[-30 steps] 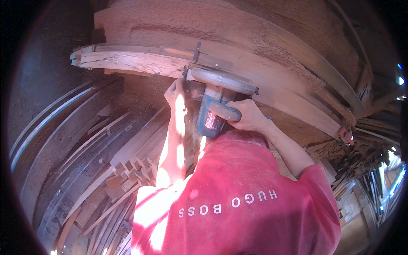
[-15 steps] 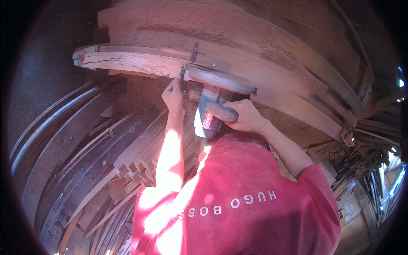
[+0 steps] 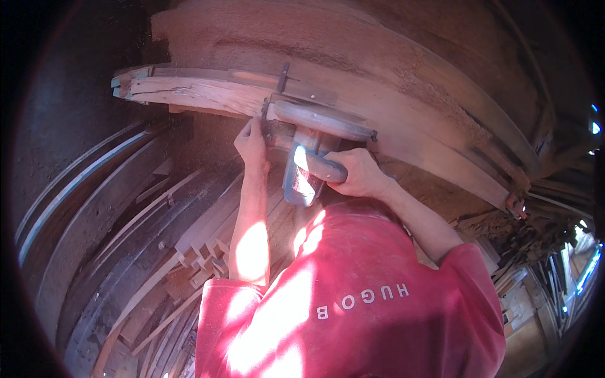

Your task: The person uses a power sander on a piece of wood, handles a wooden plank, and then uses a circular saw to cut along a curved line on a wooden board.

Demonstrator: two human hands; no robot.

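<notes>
A circular saw with a pale rounded blade guard and a blue-grey body rests on a long wooden board. My right hand is wrapped round its rear handle. At the front left corner of the saw's base, my left hand has its fingers closed on the edge of the base or its guide; which of these cannot be told. A thin dark guide bar sticks out past the base, over the board. The blade is hidden by the guard.
Beyond the board lies a broad, sawdust-covered wooden surface. Long strips and planks are stacked at the left, with stick ends nearer me. An orange-red clamp-like piece sits at the board's right end. More timber leans at the right.
The saw has slid a little to the left along the board, and both my hands have moved with it. Their grips look the same.
</notes>
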